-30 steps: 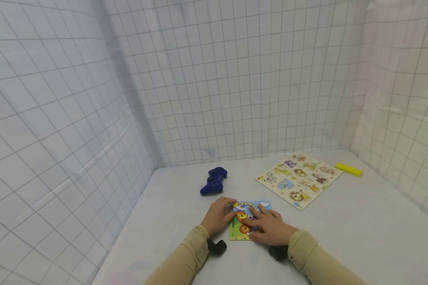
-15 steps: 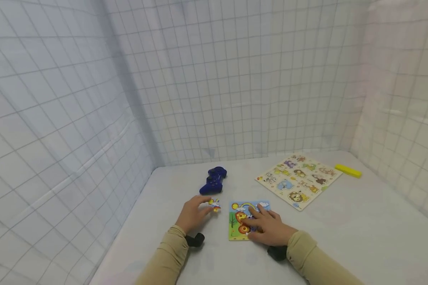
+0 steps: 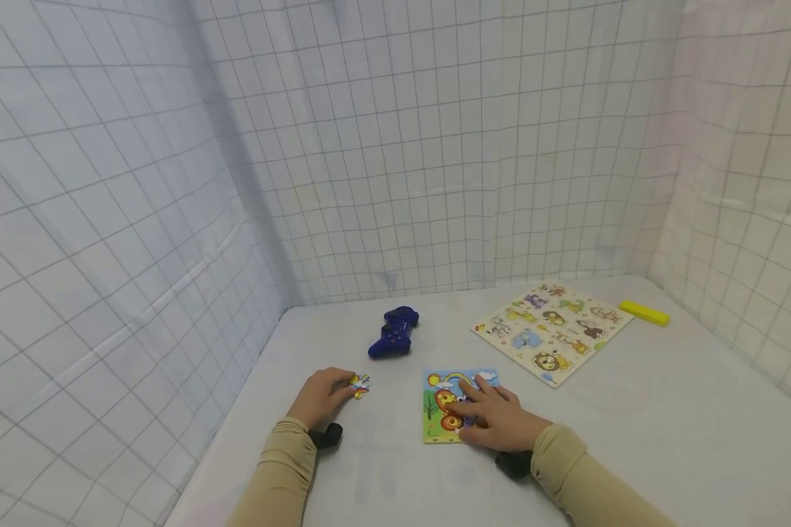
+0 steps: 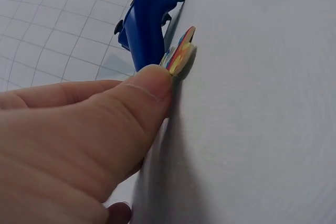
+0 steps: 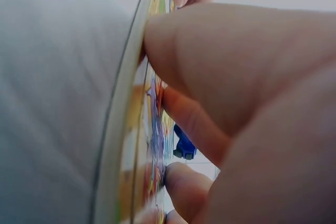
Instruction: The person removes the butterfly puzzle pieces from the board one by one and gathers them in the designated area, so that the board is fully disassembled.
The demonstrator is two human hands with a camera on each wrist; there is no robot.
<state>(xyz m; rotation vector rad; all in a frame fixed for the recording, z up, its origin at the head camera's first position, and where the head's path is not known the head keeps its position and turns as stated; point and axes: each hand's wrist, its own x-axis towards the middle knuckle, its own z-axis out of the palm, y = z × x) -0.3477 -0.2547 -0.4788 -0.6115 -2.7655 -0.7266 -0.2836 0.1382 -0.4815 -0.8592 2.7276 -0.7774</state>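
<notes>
My left hand [image 3: 319, 399] pinches a small colourful puzzle piece [image 3: 361, 386] between thumb and fingers, low over the table to the left of the puzzle board. Up close in the left wrist view, the piece [image 4: 182, 59] shows red, yellow and blue patches and a pale edge. Fingers spread, my right hand [image 3: 501, 423] rests on a small picture puzzle board [image 3: 433, 426] and covers much of its right side. A sun, a rainbow and a butterfly-like figure show on the board. The right wrist view looks along its edge [image 5: 113, 129], with fingertips touching the surface.
A blue game controller [image 3: 394, 333] lies behind the left hand. Farther back on the right is a larger animal puzzle board [image 3: 554, 329], with a yellow bar [image 3: 644, 312] beside it. Grid-patterned cloth walls [image 3: 395, 146] enclose the table at the back and sides.
My left hand has moved away from the board to the left, carrying the puzzle piece. My right hand has stayed in place on the board.
</notes>
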